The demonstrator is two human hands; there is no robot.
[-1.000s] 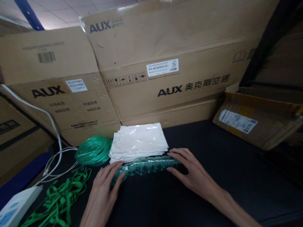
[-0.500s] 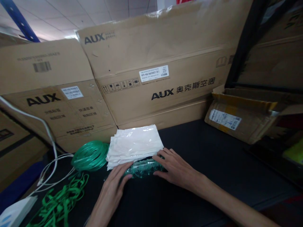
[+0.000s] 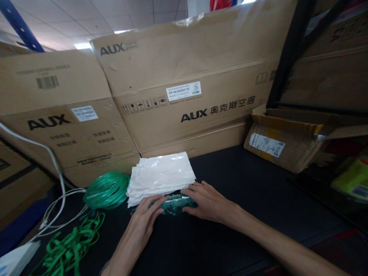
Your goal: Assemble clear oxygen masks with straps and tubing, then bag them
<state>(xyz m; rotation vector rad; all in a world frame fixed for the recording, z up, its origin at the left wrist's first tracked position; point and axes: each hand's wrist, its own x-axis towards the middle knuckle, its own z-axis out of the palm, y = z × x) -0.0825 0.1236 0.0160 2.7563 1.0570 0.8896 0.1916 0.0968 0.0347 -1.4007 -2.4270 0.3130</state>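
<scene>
**Our green bubble-wrap roll (image 3: 174,204)**
We see it lying sideways, tightly rolled, glossy and translucent, on the black worktop (image 3: 244,184) near its back edge.

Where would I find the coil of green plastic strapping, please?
In the head view, the green plastic strapping coil sits on the black tabletop, against the left edge of the white plastic bag stack, beyond the left hand.

Left hand (image 3: 140,226) and right hand (image 3: 207,203) cupped over either end of a clear bubble-wrap roll (image 3: 174,205) at lower centre of the frame, just below a stack of white plastic bags (image 3: 159,177). Beside the stack, a coil of green strapping (image 3: 107,190); at lower left, loose green strap (image 3: 71,243). All on a black tabletop (image 3: 244,176), with AUX cartons (image 3: 184,69) behind.
</scene>
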